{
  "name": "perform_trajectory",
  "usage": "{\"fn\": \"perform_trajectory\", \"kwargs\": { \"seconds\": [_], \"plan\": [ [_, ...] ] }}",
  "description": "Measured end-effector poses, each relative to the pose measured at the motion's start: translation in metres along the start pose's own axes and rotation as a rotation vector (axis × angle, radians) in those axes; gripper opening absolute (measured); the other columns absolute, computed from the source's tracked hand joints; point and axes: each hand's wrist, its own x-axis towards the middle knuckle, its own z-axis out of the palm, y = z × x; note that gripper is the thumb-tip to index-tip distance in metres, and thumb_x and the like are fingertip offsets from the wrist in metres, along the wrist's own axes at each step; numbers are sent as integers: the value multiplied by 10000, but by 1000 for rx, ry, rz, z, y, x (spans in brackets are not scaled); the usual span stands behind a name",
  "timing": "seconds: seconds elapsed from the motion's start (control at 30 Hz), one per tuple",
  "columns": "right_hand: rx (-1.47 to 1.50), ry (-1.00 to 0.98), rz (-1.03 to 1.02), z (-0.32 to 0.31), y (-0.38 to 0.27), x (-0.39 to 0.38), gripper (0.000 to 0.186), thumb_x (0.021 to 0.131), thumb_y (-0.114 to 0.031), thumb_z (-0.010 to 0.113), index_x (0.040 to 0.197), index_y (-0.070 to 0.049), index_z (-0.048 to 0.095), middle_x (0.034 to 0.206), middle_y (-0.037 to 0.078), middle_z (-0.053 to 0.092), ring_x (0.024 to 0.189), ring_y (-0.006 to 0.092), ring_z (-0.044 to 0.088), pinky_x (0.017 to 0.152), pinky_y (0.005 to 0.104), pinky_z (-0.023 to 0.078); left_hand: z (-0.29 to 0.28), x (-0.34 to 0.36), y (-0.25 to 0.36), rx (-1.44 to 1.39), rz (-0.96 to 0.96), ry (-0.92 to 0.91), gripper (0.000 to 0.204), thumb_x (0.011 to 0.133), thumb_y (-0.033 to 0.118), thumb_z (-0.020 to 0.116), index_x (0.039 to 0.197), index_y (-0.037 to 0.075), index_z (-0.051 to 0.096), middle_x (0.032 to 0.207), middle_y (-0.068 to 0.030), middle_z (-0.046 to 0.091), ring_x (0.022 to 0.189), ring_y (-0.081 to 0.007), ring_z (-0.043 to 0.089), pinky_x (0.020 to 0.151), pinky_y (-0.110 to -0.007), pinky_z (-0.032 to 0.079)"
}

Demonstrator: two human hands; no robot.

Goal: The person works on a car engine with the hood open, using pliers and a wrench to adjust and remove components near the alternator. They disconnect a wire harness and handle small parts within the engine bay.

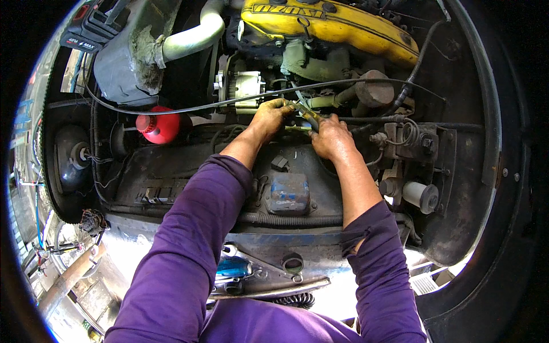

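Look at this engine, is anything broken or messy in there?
Yes. The right sleeve is torn near its cuff, with skin showing through. The pale hose joins a grey tank whose neck is caked with crumbly crust. The yellow engine cover is smeared with dark grime. Both hands look oily too.

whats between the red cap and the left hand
Head view: a dark gap crossed by a thin black cable lies between the red cap and the left hand.

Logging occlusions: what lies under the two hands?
Under the left hand and right hand, a yellow-handled tool and dark engine parts show; what the tool grips is covered.
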Motion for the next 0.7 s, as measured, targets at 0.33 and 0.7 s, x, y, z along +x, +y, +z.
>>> {"fn": "perform_trajectory", "kwargs": {
  "seconds": [0.33,0.7],
  "plan": [
    [98,91,-65,7,4,6,401,960,-353,646,1198,-32,689,1196,242,653,1146,420,629,1010,485,494,-7,4,-2,-105,-4,-48,165,958,216,721,1012,61,739,794,-4,666,659,-100,583,587,-265,473],
    [176,36,-77,18,12,18,474,957,-380,657,1208,22,677,1207,272,670,1159,419,630,1007,457,494,-1,0,-1,255,8,-64,260,964,346,737,1013,91,714,843,42,655,738,-66,533,653,-252,434]
  ]
}}
